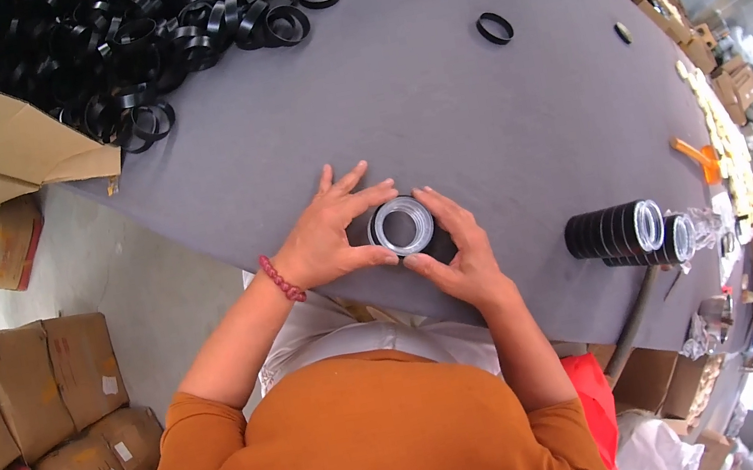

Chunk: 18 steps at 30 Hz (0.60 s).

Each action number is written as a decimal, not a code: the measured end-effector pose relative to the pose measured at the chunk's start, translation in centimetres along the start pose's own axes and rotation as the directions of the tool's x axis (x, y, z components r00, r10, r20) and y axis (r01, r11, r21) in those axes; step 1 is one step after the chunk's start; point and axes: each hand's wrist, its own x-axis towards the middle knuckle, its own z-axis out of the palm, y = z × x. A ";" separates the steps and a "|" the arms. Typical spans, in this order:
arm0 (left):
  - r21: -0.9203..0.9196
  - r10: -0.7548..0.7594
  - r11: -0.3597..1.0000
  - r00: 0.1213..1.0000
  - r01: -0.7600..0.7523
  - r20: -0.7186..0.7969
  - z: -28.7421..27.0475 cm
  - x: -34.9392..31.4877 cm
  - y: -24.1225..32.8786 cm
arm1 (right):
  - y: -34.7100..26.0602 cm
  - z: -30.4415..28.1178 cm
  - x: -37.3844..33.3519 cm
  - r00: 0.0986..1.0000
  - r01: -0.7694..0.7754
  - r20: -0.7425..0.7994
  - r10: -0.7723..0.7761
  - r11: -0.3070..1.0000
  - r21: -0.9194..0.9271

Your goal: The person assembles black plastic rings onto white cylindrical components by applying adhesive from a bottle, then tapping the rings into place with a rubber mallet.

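Clear plastic ring (408, 249): left hand (331, 233), outer fingers spreading, and right hand (468, 254) are pinching it from opposite sides, apparently aligning it, probably needing even pressure next.

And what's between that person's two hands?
A clear ring lies between the left hand and the right hand, each with thumb and forefinger at its edge. The head view shows this.

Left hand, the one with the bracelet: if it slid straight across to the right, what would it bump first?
Most likely the clear ring, which sits between the left hand and the right hand. The left one may be touching it already; depth is hard to judge.
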 end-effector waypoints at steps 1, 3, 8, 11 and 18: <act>-0.002 -0.008 1.000 1.000 0.008 -0.002 0.0 0.0 0.0 | -0.3 -0.2 0.1 1.000 -0.007 0.007 0.007 1.000 -0.011; 0.112 0.039 0.993 0.999 -0.036 -0.025 -0.1 -0.1 0.2 | -0.7 -1.1 0.5 0.999 0.014 0.043 -0.008 0.992 -0.126; 0.233 -0.019 0.972 0.999 0.010 0.033 -0.4 0.0 0.7 | -1.3 -1.8 1.2 0.993 0.002 0.118 0.028 0.968 -0.252; 0.254 -0.026 0.967 0.999 0.013 0.048 -0.4 0.0 0.5 | -1.4 -2.0 1.3 0.990 0.002 0.132 0.039 0.956 -0.294; 0.250 -0.001 0.968 0.997 0.020 -0.074 1.4 -0.9 0.3 | -0.7 -2.0 0.6 0.991 0.062 0.135 -0.020 0.948 -0.313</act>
